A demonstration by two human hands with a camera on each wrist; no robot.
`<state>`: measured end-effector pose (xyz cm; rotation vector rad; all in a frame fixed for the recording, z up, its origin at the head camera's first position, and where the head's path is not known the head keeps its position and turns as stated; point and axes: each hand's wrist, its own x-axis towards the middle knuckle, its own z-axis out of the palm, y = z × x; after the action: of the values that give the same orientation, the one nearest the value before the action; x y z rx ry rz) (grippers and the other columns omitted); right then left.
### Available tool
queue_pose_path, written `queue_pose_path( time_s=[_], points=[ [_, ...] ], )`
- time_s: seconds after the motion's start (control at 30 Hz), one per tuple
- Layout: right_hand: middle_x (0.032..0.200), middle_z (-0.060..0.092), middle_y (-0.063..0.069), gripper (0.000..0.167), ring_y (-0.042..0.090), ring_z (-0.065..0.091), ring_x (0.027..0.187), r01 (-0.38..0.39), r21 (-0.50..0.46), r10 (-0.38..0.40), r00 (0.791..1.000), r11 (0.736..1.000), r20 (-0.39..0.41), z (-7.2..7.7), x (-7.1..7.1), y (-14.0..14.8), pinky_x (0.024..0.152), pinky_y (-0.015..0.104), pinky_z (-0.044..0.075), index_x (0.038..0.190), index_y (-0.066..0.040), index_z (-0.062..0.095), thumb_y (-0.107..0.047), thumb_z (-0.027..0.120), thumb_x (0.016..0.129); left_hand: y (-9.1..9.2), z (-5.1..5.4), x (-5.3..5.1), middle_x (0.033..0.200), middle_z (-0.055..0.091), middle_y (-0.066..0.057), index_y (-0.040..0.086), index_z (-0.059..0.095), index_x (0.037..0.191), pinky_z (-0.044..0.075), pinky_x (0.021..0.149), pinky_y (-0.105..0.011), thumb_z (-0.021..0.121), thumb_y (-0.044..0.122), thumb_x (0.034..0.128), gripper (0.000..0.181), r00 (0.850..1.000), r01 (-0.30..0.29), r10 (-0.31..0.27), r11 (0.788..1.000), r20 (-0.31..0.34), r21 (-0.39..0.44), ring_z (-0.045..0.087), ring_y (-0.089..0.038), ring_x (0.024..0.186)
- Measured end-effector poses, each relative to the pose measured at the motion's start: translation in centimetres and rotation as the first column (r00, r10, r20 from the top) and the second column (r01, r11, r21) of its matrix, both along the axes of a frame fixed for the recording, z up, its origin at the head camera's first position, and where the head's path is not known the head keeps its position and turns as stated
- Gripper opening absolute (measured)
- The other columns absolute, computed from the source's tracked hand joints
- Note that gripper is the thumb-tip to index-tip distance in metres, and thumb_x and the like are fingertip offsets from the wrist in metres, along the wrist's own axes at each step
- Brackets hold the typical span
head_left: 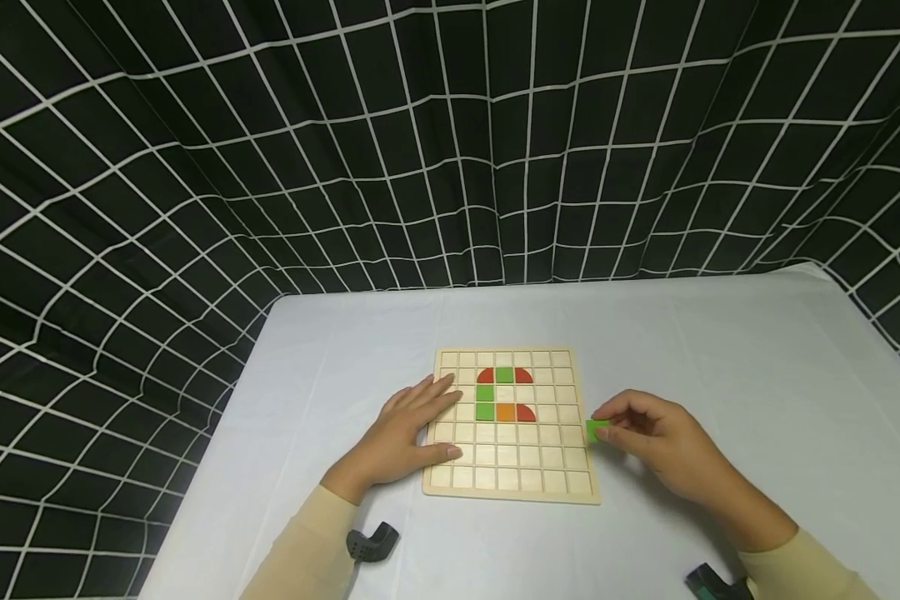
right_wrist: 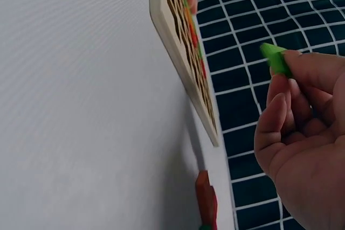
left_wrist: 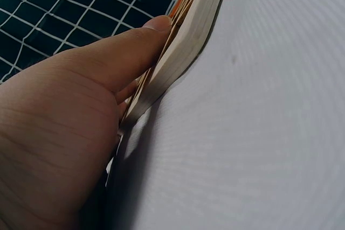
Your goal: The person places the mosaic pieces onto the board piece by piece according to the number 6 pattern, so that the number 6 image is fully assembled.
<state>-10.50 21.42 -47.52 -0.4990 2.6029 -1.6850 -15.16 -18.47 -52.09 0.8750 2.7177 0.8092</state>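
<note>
Left hand (head_left: 408, 429), spread, seems to steady the wooden board (head_left: 510, 496) at nine o'clock; right hand (head_left: 667, 437) pinches a green tile (head_left: 592, 428) at three.

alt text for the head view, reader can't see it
A person's right hand pinches a green piece by the right edge of a gridded wooden board holding red, green and orange pieces. The left hand rests on the board's left side.

No readable text or numbers
</note>
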Motion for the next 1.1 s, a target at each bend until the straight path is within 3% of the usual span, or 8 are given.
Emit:
queue_pose_path(
  time_s=[0.23, 0.57, 0.87, 1.1],
  points=[
    [0.097, 0.075, -0.001, 0.013, 0.018, 0.066, 0.084, -0.031, 0.018, 0.031, 1.000, 0.999, 0.004, 0.5, -0.5, -0.9, 0.072, 0.025, 0.056, 0.101, -0.014, 0.076, -0.002, 0.080, 0.098, 0.1, 0.0, 0.0, 0.180, 0.020, 0.006, 0.022, 0.042, 0.170, 0.006, 0.131, -0.050, 0.072, 0.061, 0.0999, 0.086, 1.000, 0.000, 0.000, 1.000, 0.000, -0.007, 0.010, -0.021, 0.165],
    [0.094, 0.073, -0.002, 0.010, 0.021, 0.068, 0.079, -0.035, -0.006, 0.035, 0.999, 0.999, 0.023, 0.6, -1.2, -1.6, 0.069, 0.026, 0.055, 0.109, -0.008, 0.077, -0.004, 0.078, 0.101, 0.3, 0.3, 0.0, 0.180, 0.020, 0.005, 0.022, 0.043, 0.170, 0.007, 0.131, -0.051, 0.072, 0.062, 0.0998, 0.086, 1.000, 0.004, -0.004, 1.000, -0.005, -0.005, 0.011, -0.021, 0.165],
    [0.109, 0.075, -0.003, 0.013, 0.016, 0.070, 0.097, -0.053, 0.027, 0.052, 0.998, 0.998, 0.032, 0.6, -1.9, -2.5, 0.084, 0.024, 0.057, 0.114, -0.011, 0.081, -0.008, 0.079, 0.101, 0.1, 0.1, -0.1, 0.180, 0.020, 0.005, 0.022, 0.043, 0.170, 0.007, 0.131, -0.050, 0.072, 0.062, 0.0998, 0.086, 1.000, 0.003, -0.003, 1.000, -0.008, -0.007, 0.011, -0.021, 0.165],
    [0.110, 0.075, -0.002, 0.011, 0.017, 0.071, 0.096, -0.075, 0.012, 0.074, 0.995, 0.997, 0.065, 0.6, -2.1, -3.5, 0.084, 0.026, 0.058, 0.112, -0.012, 0.081, -0.010, 0.080, 0.101, 0.0, 0.0, -0.1, 0.180, 0.020, 0.005, 0.022, 0.042, 0.170, 0.007, 0.131, -0.050, 0.071, 0.063, 0.0999, 0.086, 1.000, 0.002, -0.002, 1.000, -0.003, -0.006, 0.011, -0.022, 0.165]
  ],
)
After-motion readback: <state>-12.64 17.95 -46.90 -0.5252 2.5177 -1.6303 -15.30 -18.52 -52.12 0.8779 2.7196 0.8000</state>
